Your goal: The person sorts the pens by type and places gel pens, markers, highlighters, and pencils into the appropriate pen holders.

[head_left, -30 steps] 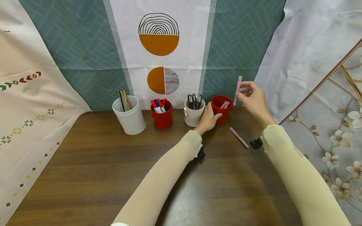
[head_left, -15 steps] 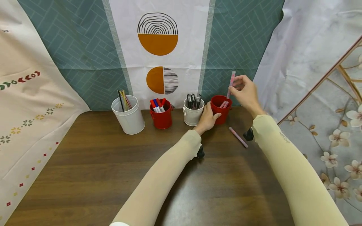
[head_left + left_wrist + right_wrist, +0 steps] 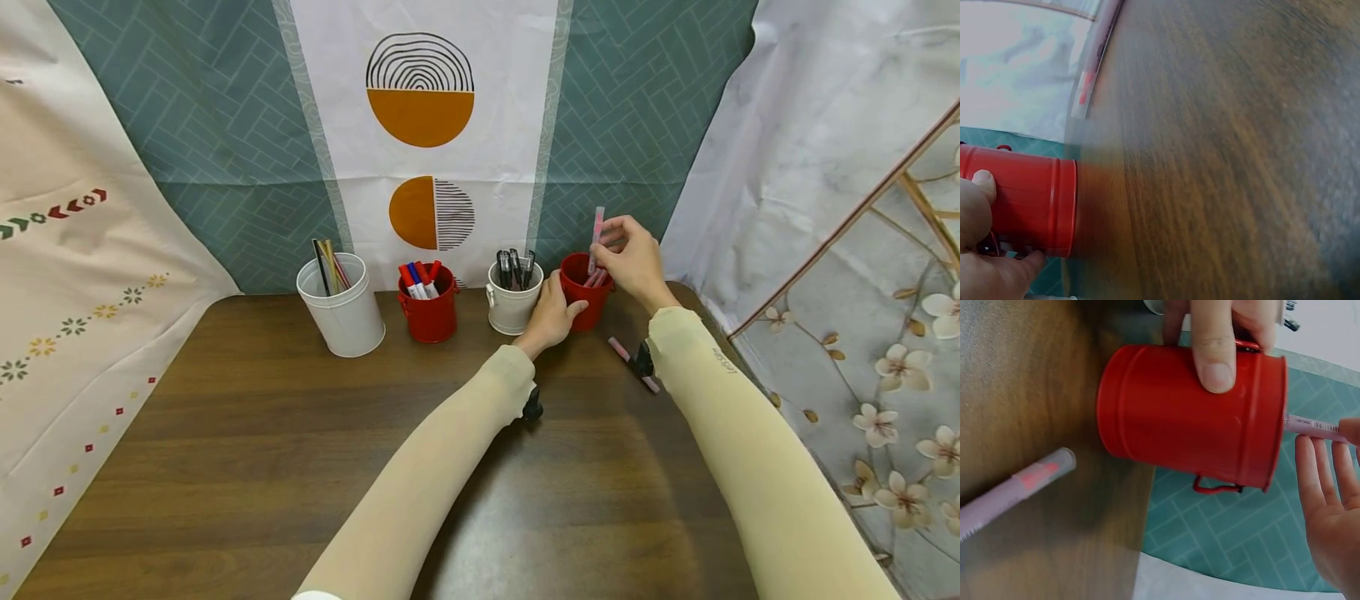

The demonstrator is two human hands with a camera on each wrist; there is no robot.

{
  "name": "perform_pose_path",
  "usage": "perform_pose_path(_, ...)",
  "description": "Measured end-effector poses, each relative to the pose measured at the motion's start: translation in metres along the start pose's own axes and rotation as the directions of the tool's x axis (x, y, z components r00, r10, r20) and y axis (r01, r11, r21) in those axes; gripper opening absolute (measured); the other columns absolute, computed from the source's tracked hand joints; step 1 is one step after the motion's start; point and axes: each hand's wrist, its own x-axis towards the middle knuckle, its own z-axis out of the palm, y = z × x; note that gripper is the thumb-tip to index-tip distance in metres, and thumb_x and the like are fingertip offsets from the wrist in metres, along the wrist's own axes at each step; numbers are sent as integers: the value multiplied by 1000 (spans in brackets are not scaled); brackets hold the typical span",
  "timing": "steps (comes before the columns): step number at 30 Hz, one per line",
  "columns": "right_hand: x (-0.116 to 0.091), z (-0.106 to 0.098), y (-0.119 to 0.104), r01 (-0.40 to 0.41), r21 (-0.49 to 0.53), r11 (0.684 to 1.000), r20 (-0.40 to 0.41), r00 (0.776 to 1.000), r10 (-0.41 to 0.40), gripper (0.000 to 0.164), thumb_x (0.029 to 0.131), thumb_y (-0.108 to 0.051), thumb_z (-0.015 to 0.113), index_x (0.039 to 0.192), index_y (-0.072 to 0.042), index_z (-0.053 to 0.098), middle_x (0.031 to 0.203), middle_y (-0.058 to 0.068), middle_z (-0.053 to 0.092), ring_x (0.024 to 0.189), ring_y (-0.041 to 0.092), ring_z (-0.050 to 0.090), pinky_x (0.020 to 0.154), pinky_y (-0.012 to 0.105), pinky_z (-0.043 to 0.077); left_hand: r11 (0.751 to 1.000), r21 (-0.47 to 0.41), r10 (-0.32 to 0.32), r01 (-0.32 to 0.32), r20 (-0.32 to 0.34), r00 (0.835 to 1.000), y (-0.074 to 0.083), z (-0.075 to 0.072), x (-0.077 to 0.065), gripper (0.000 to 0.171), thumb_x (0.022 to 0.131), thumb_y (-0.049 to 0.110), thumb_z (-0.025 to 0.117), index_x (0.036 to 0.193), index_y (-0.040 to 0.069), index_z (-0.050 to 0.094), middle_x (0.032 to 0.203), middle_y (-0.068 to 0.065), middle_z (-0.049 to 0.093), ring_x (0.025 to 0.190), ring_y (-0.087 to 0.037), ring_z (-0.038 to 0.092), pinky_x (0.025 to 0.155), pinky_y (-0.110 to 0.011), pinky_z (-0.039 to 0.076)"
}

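Note:
My left hand (image 3: pixel 550 317) grips the right-hand red bucket (image 3: pixel 592 315) from its left side, with the thumb (image 3: pixel 1216 369) on the wall in the right wrist view. Above that bucket, my right hand (image 3: pixel 633 260) pinches a pink highlighter (image 3: pixel 597 227) between thumb and fingers. It stands nearly upright, its lower end inside the bucket's mouth; in the right wrist view the highlighter (image 3: pixel 1313 427) crosses the rim. More pink highlighters (image 3: pixel 596 278) lean inside. Another pink highlighter (image 3: pixel 1019 490) lies on the table, partly covered by the right wrist's black camera in the head view.
Left of the gripped bucket stand a small white bucket (image 3: pixel 512 315) with black pens, a red bucket (image 3: pixel 433 321) with red and blue markers, and a tall white bucket (image 3: pixel 347 321) with thin sticks or pencils. Patterned cloth (image 3: pixel 630 108) hangs behind the wooden table (image 3: pixel 300 467).
My right hand has carried the highlighter leftward, then lowered its end into the red bucket. The left hand has kept its grip there. My right wrist now overlaps the highlighter on the table.

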Motion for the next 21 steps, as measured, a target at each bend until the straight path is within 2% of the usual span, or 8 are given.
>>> perform_pose_path(7,-3,7,6,-13,-7,1000,35,999,13,35,100,-13,71,133,-6,62,117,16,71,93,23,70,63,13,54,1000,2,0,0,-3,1000,-4,3,3,69,105,20,69,158,3,28,154,-20,42,146,-32,45,124,-38,37)
perform_pose_path(13,-6,6,7,-10,-3,1000,52,999,10,34,101,-16,71,133,-5,64,116,17,72,87,16,71,63,17,57,1000,4,8,-8,-3,1000,3,-1,-4,69,106,19,67,159,2,27,153,-21,42,145,-33,46,124,-37,37)
perform_pose_path(18,-6,-4,3,0,-6,1000,55,999,1,32,103,-15,69,133,-5,65,115,18,71,89,24,73,64,16,57,1000,-5,-8,8,-5,1000,7,-5,-8,69,105,19,68,159,3,28,154,-20,42,144,-32,46,123,-36,38)
perform_pose_path(21,-5,-18,-5,20,-39,999,64,998,-18,28,104,-13,66,130,-4,66,114,18,71,89,30,74,68,11,54,1000,7,-10,10,0,1000,6,-4,-7,69,105,20,68,159,4,27,155,-19,42,145,-30,46,123,-35,38)
